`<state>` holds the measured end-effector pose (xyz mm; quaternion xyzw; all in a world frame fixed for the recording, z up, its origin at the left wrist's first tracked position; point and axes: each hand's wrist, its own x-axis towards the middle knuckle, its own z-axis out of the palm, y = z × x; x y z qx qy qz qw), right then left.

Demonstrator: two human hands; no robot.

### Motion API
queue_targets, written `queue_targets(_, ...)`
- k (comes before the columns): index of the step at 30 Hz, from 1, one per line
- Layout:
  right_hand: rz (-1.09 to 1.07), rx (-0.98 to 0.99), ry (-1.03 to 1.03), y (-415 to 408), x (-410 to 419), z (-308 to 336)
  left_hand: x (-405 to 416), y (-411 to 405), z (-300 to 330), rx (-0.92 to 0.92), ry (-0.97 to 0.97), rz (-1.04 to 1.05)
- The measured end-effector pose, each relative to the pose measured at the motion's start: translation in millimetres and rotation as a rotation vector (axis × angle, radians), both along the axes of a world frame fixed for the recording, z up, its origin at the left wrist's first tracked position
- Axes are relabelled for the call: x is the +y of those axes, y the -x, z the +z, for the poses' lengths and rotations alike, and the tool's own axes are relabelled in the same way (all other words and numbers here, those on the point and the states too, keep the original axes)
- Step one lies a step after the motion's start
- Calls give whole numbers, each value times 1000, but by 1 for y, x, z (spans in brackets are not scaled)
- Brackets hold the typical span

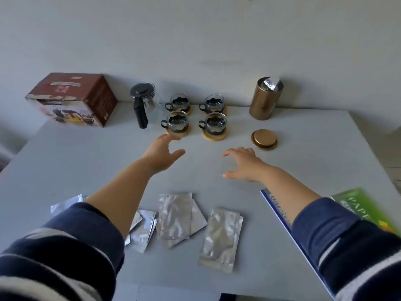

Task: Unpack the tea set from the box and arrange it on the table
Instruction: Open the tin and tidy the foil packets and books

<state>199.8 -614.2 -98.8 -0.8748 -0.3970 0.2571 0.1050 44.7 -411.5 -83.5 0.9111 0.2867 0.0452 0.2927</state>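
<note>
Several glass cups with black holders stand on round wooden coasters at the back of the grey table point(86, 166); the front left cup point(176, 122) and front right cup point(214, 123) are nearest me. A glass teapot point(143, 101) with a black lid and handle stands left of them. The brown tea set box point(72, 98) sits at the far left by the wall. My left hand point(161, 152) hovers open just in front of the front left cup, holding nothing. My right hand point(245, 165) is open over bare table, fingers spread.
A bronze canister point(265, 101) with a foil packet sticking out stands at the back right, its lid point(264, 139) lying in front. Several silver foil packets point(173, 216) lie near me. A blue booklet point(280, 213) and a green pack point(366, 207) lie under my right arm.
</note>
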Motion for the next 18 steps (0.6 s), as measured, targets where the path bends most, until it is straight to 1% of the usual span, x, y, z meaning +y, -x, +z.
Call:
queue_targets(3,-2,62,87,46,-3,-7,4,48,-18,82,-22,-1)
queue_targets(6,-70,52,201,92,-12,-21,-1,93,-37,162,-2,-27)
queue_targets(7,-125,50,247,106,-15,-27,-4,107,-43,199,-16,-33)
queue_targets(9,-311,56,287,132,-20,-36,-8,134,-53,279,-70,-18)
queue_targets(11,-544,54,275,153,-28,-43,-14,154,-62,369,-101,8)
queue_targets(13,-696,16,250,173,-34,-50,-19,171,-70,438,-76,7)
queue_targets(16,-839,-10,151,195,-36,-58,-21,186,-79,451,-65,-22)
queue_targets(18,-948,43,107,199,-35,-59,-22,189,-83,438,-105,-23)
